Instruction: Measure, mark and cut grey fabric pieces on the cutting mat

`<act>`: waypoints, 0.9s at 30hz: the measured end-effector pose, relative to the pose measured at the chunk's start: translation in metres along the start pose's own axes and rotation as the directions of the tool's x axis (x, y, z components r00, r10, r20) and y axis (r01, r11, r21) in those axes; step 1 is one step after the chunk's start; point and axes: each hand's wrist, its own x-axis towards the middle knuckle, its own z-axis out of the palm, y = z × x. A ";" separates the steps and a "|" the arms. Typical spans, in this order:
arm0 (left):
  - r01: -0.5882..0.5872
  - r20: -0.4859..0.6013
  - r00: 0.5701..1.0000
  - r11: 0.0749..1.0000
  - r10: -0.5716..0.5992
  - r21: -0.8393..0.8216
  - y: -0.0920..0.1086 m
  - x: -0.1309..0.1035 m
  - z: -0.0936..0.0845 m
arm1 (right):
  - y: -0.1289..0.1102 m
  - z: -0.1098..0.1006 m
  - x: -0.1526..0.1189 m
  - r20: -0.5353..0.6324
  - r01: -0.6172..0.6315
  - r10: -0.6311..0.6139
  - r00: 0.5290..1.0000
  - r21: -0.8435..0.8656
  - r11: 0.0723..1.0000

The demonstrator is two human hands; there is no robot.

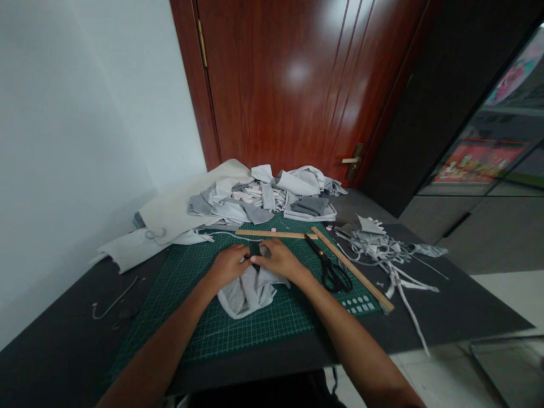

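Head view: from my remote seat I watch both hands working a small grey cloth [246, 297] on the green cutting mat [293, 322].
I see the left hand [229, 265] and the right hand [277, 259] close together over the cloth's far end, each grip pinched on the fabric, thumbs nearly meeting; the exact fingertip contact is too small for me to make out. The cloth's near end lies spread on the mat, toward the wearer. Just beside the right forearm I have black scissors [326, 264], and past them a slanting wooden ruler [352, 269]; a second ruler [293, 235] lies beyond the hands. Farther back on the dark bench [459, 306] sits a heap of fabric pieces [297, 184], with tangled strips [378, 241] to the right.
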 end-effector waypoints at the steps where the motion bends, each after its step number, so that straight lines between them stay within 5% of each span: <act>1: 0.039 -0.010 0.999 0.999 -0.038 0.029 -0.002 0.000 -0.001 | -0.005 0.006 -0.001 0.038 0.042 -0.044 0.998 0.040 0.998; 7: 0.187 -0.021 0.982 0.982 -0.187 -0.010 -0.017 -0.002 -0.008 | 0.027 0.001 -0.003 0.156 -0.010 -0.006 0.988 0.102 0.995; 10: 0.185 -0.052 0.977 0.940 -0.208 -0.286 -0.020 0.001 -0.009 | 0.057 -0.011 0.000 0.172 -0.073 0.057 0.983 0.089 0.993; 12: 0.175 -0.088 0.960 0.818 -0.264 -0.549 -0.019 0.003 -0.008 | 0.065 -0.015 0.004 0.120 -0.121 0.113 0.986 0.065 0.990; 15: 0.177 -0.096 0.946 0.741 -0.310 -0.648 -0.014 0.006 -0.009 | 0.049 -0.009 0.007 -0.074 -0.114 0.123 0.990 0.115 0.987; 17: 0.128 -0.078 0.946 0.584 -0.315 -0.802 -0.009 0.006 -0.012 | 0.025 0.001 0.006 -0.152 0.027 0.022 0.988 0.312 0.950; 19: 0.060 -0.070 0.941 0.365 -0.332 -0.929 -0.002 0.006 -0.017 | 0.001 0.013 0.003 -0.092 0.115 -0.075 0.993 0.592 0.798; 23: -0.048 -0.057 0.930 0.035 -0.362 -0.998 0.009 0.004 -0.028 | -0.024 0.028 -0.002 0.105 -0.055 -0.071 0.992 0.862 0.504; 25: -0.064 -0.040 0.937 -0.058 -0.347 -0.996 0.012 0.003 -0.031 | -0.023 0.027 -0.002 0.114 -0.117 0.026 0.993 0.941 0.317; 27: -0.009 0.000 0.951 -0.028 -0.310 -1.000 0.015 0.002 -0.032 | -0.017 0.022 0.000 0.145 -0.155 0.113 0.983 0.984 0.090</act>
